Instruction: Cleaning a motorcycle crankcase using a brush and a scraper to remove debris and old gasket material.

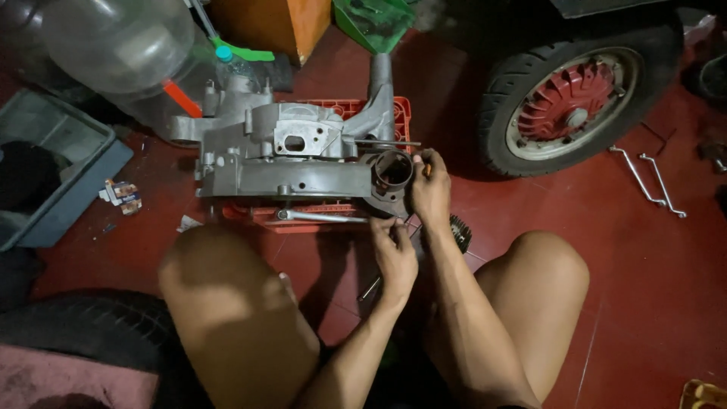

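A grey metal engine casing (288,163) lies on a red plastic crate (303,216) on the floor between my bare knees. My right hand (430,193) rests against the round black opening (394,170) at the casing's right end, closed around a tool with an orange handle (427,168). My left hand (395,257) is just below it. Its fingertips are pinched together at the end of a metal rod (326,217) lying along the crate's front edge. What they hold is too small to tell.
A scooter wheel with a red hub (564,102) stands at the right, with two bent metal wrenches (651,182) on the red tiles beside it. A grey plastic bin (53,170) and a clear water jug (121,45) are at the left. A tyre (83,329) lies near left.
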